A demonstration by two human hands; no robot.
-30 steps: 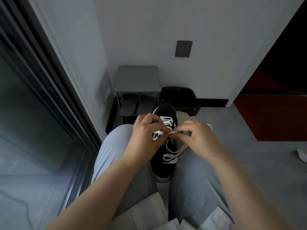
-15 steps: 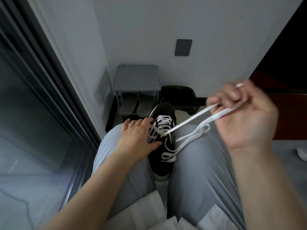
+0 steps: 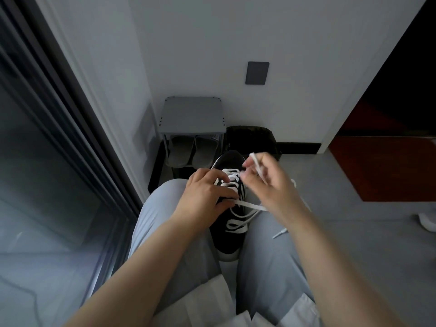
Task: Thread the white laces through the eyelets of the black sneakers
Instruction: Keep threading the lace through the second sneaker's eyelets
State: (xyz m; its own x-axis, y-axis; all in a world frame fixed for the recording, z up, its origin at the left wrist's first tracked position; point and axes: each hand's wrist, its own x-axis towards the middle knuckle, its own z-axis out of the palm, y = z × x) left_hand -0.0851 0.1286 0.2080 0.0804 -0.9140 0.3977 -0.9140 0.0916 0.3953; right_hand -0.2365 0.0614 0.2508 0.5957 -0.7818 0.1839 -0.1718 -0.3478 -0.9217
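Blur smears the right hand [image 3: 271, 185] pinching the white lace [image 3: 250, 206]; left hand [image 3: 207, 194] grips the black sneaker [image 3: 226, 241] (left flank covered).

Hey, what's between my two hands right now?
The laced top of the sneaker, with a lace strand crossing from left hand toward right hand, in the head view.

Legwear: loose, plain trousers of light blue-grey cloth [image 3: 271, 260], which covered both thighs. Upper garment: white cloth hem [image 3: 205, 300], creased, its two flaps lay across the lap. Bare and uncovered were the forearms [image 3: 146, 256], left hand [image 3: 207, 194] and right hand [image 3: 273, 187].
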